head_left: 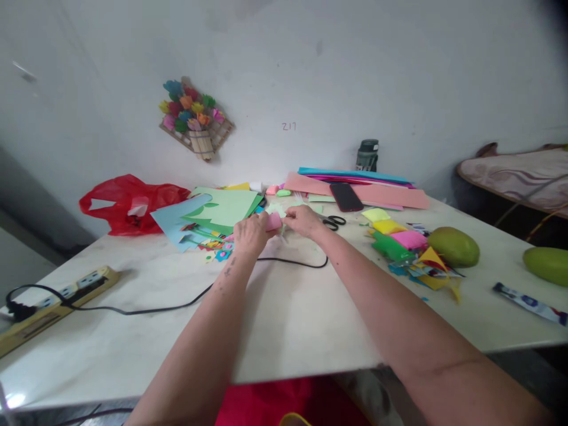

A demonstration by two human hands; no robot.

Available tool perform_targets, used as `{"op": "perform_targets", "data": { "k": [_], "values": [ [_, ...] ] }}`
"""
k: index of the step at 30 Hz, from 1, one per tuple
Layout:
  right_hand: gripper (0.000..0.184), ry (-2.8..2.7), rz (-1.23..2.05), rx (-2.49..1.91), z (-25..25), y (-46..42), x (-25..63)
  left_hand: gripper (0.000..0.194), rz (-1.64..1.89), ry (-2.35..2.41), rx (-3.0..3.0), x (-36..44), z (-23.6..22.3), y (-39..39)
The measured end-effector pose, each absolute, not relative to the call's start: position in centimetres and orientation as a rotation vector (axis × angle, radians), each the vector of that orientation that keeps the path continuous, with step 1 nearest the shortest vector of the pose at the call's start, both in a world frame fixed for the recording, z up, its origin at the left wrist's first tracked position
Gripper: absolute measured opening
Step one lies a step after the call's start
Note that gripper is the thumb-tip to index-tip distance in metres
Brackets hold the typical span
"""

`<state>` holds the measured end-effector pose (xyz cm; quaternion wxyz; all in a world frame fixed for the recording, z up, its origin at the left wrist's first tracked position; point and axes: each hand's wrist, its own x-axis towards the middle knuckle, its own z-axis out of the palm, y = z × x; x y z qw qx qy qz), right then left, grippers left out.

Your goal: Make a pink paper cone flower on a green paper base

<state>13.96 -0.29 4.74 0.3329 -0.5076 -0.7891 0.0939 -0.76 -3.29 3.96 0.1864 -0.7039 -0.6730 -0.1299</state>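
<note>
My left hand (pixel 251 236) is closed around a small pink piece (pixel 274 222), which could be paper or foam; I cannot tell which. Close beside it, my right hand (pixel 303 221) pinches with thumb and fingertips, and what lies in the pinch is too small to make out. Pale green paper scraps (pixel 276 209) lie just behind the hands. Black-handled scissors (pixel 333 222) rest on the table to the right of my right hand. Left of my left hand are green paper sheets (pixel 228 207) and small cut-out paper shapes (pixel 223 255).
A black cord (pixel 133 311) runs from a power strip (pixel 95 284) under my forearms. A red plastic bag (pixel 128 201) sits at the left. At the right lie a phone (pixel 346 197), colored clay packets (pixel 393 245), green mangoes (pixel 455 247) and a tube (pixel 530 303).
</note>
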Motion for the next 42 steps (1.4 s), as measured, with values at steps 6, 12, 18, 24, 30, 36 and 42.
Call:
{"op": "perform_targets", "data": {
  "k": [6, 12, 18, 24, 30, 36, 42],
  "values": [
    [0.021, -2.09, 0.195, -1.327, 4.8, -0.3, 13.9, 0.042, -0.378, -1.892, -1.976, -0.8, 4.0, -3.3],
    [0.019, -2.113, 0.191, -1.348, 4.8, -0.2, 13.9, 0.042, -0.371, -1.924, -1.993, -0.8, 4.0, -3.2],
    [0.017, -2.176, 0.033, -1.375, 4.6, -0.2, 13.6, 0.043, -0.385, -1.857, -2.0, -0.9, 3.9, -3.1],
    [0.02, -2.266, -0.265, -1.339, 4.8, -0.7, 13.3, 0.044, -0.306, -1.884, -2.0, -0.6, 4.1, -3.3],
    [0.023, -2.285, -0.401, -1.34, 4.9, -1.3, 13.0, 0.041, -0.271, -1.895, -2.008, -0.4, 4.3, -3.4],
    [0.024, -2.23, -0.44, -1.355, 4.7, -1.6, 12.6, 0.038, -0.252, -1.93, -2.004, -0.1, 4.5, -3.4],
    [0.024, -2.197, -0.474, -1.362, 4.7, -1.8, 12.2, 0.036, -0.254, -1.945, -1.988, 0.0, 4.6, -3.4]
  ]
}}
